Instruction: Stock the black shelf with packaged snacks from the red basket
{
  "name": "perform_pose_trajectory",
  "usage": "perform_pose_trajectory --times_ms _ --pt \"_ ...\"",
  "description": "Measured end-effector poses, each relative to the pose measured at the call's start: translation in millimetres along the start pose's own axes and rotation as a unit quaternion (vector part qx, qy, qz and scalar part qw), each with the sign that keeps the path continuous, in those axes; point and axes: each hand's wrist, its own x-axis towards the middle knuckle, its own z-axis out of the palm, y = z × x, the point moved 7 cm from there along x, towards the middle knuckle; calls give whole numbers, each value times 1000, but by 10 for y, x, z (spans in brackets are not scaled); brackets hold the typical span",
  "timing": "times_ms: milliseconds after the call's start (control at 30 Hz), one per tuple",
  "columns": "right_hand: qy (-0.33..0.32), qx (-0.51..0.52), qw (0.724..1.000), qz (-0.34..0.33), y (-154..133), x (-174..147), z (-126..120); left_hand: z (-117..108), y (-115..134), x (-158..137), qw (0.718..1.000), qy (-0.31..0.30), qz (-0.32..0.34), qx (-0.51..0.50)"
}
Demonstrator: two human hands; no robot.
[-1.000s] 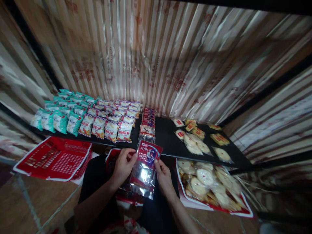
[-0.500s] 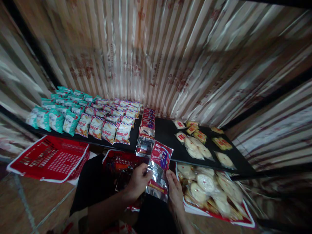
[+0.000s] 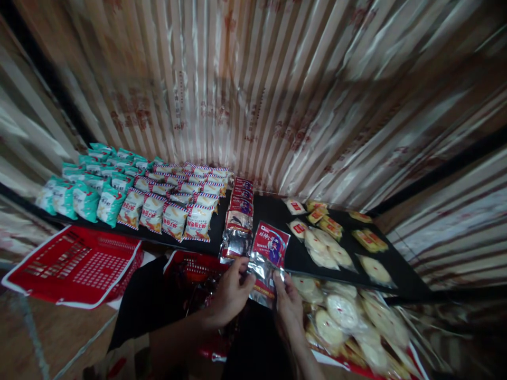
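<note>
Between my two hands is a red and silver snack packet [image 3: 270, 248], tilted with its printed red end toward the shelf. My left hand [image 3: 233, 287] pinches its left edge, and my right hand [image 3: 287, 298] grips the right edge near the lower end. Just left of the packet, a row of similar red and silver packets [image 3: 239, 221] lies overlapping on the black shelf [image 3: 273, 208]. White snack bags [image 3: 173, 220] with striped tops stand in rows left of that row, and teal bags [image 3: 111, 203] stand further left.
On the shelf's right lie clear-wrapped pale round flatbreads [image 3: 322, 245] and yellow packets [image 3: 330, 226]. Below are a red basket [image 3: 75, 264] at left, another red basket [image 3: 198, 259] in the middle, and one full of wrapped flatbreads [image 3: 343, 311] at right. A striped curtain [image 3: 222, 79] hangs behind.
The held packet has moved slightly right and up, closer to the shelf's front edge. Both hands have moved with it, keeping their hold. The view has shifted a little.
</note>
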Motion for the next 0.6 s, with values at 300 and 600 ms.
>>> perform_pose_trajectory --times_ms 300,600 --pt "-2 -31 999 -45 -148 506 120 -63 63 181 999 31 32 28" --pt "-18 -120 988 -96 -319 1018 479 -159 187 579 982 117 125 73"
